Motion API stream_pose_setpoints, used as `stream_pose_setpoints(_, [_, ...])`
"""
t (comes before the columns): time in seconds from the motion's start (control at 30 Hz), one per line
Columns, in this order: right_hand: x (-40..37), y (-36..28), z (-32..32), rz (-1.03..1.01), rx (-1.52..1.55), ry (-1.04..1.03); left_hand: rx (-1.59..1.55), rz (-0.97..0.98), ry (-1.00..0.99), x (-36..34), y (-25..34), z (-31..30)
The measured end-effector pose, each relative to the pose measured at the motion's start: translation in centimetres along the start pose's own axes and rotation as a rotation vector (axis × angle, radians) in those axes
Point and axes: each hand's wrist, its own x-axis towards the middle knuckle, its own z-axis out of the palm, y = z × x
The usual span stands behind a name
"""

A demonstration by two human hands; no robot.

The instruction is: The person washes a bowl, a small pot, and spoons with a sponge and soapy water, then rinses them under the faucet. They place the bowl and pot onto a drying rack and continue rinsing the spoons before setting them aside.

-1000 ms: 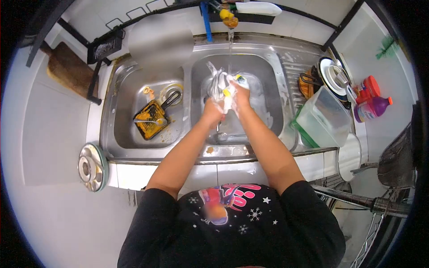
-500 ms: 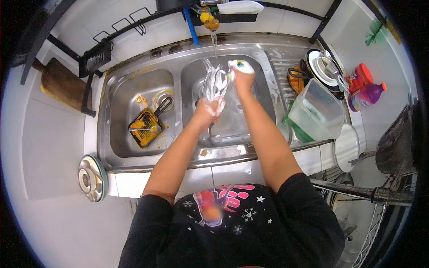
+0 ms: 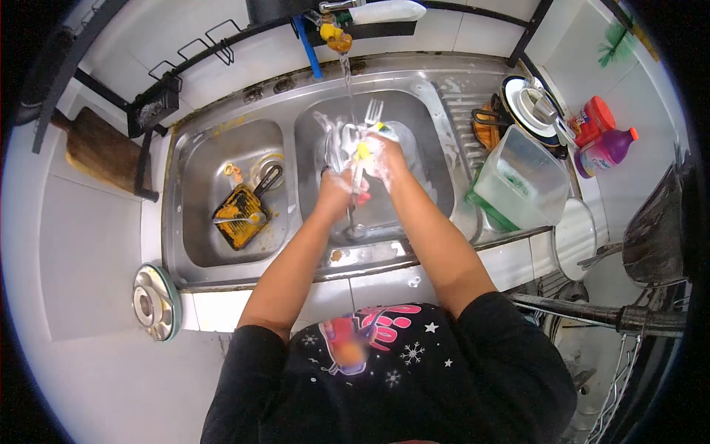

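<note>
Both hands soapy over right basin of sink (image 3: 433, 140), under tap (image 3: 333, 33) stream. Left hand (image 3: 336, 186) closed round cutlery (image 3: 339, 140) handles at near end. Right hand (image 3: 386, 159) just beside it, clamped on sponge (image 3: 362, 152), pressed to bundle. Long axis ran away from body toward sink's back edge, fork (image 3: 373, 111) tines topmost. Greasy pan (image 3: 238, 211) sat in left basin.

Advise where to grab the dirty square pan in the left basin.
Probably the black handle, from above. It sticks out of the pan toward the back right of the basin, clear of the yellow grease and of the spoon lying in the pan. The pan walls look low and smeared.
</note>
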Motion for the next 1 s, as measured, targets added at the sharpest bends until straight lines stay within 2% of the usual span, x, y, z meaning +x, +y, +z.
stream_pose_setpoints(0.03, [0.2, -0.1, 0.0, 0.005, 0.077, -0.08, -0.072, -0.005, 0.025, 0.2, -0.1, 0.3])
stream_pose_setpoints(0.13, [-2.1, 1.0, 3.5, -0.334, -0.268, 0.255, -0.179, -0.008, 0.06, 0.9, -0.8, 0.3])
stream_pose_setpoints(0.17, [-1.6, 1.7, 2.6, -0.532, -0.889, 0.254, -0.193, -0.007, 0.064, 1.2, -1.0, 0.2])
stream_pose_setpoints(0.27, [-2.0, 1.8, 3.2, -0.564, -1.048, 0.204, -0.26, -0.064, -0.005, 1.7, -0.2, -0.6])
stream_pose_setpoints(0.3, [-3.3, 1.0, 4.3, -0.425, -1.02, 0.168, -0.26, -0.038, -0.03, 2.9, -0.9, -1.4])
stream_pose_setpoints(0.37, [-5.3, 1.0, 5.2, -0.445, -1.101, 0.127, -0.226, 0.094, 0.115, 3.2, 0.8, -1.1])
stream_pose_setpoints(0.4, [-6.0, 1.4, 5.0, -0.446, -1.14, 0.107, -0.346, 0.14, 0.198, 3.6, 1.8, -1.0])
stream_pose_setpoints(0.43, [-5.9, 1.7, 4.4, -0.316, -1.092, -0.073, -0.534, 0.201, 0.134, 4.6, 1.8, -2.0])
stream_pose_setpoints(0.47, [-6.1, 2.4, 4.0, -0.342, -1.096, -0.105, -0.521, 0.206, 0.062, 5.3, 2.2, -3.5])
stream_pose_setpoints(0.53, [-6.6, 3.6, 4.0, -0.399, -1.103, -0.173, -0.437, 0.23, 0.044, 5.6, 2.9, -4.0])
stream_pose_setpoints(0.57, [-6.3, 2.9, 3.9, -0.291, -1.228, -0.112, -0.392, 0.222, 0.075, 5.5, 2.7, -4.0])
stream_pose_setpoints(0.67, [-2.2, 3.3, 0.4, -0.316, -1.602, -0.481, -0.224, 0.184, 0.173, 5.2, 2.6, -3.8])
stream_pose_setpoints(0.7, [-3.2, 2.5, 1.5, -0.2, -1.809, -0.583, -0.155, 0.16, 0.214, 5.3, 2.5, -4.1])
stream_pose_setpoints(0.77, [-3.5, 4.0, -0.6, -0.022, -1.996, -0.686, -0.107, 0.138, 0.293, 5.4, 2.3, -4.4])
stream_pose_setpoints(0.83, [-2.5, 8.4, -4.6, 0.254, -2.223, -0.747, -0.037, 0.175, 0.305, 5.2, 2.3, -4.9])
stream_pose_setpoints(0.87, [-3.4, 9.3, -5.2, 0.193, -2.269, -0.906, -0.002, 0.2, 0.312, 5.2, 2.6, -5.3])
stream_pose_setpoints(0.9, [-4.3, 10.1, -5.4, 0.168, -2.301, -0.844, -0.002, 0.201, 0.317, 5.2, 2.8, -5.7])
stream_pose_setpoints(1.0, [-3.5, 10.3, -5.0, 0.414, -2.242, -0.865, -0.008, 0.187, 0.328, 4.4, 2.9, -6.4])
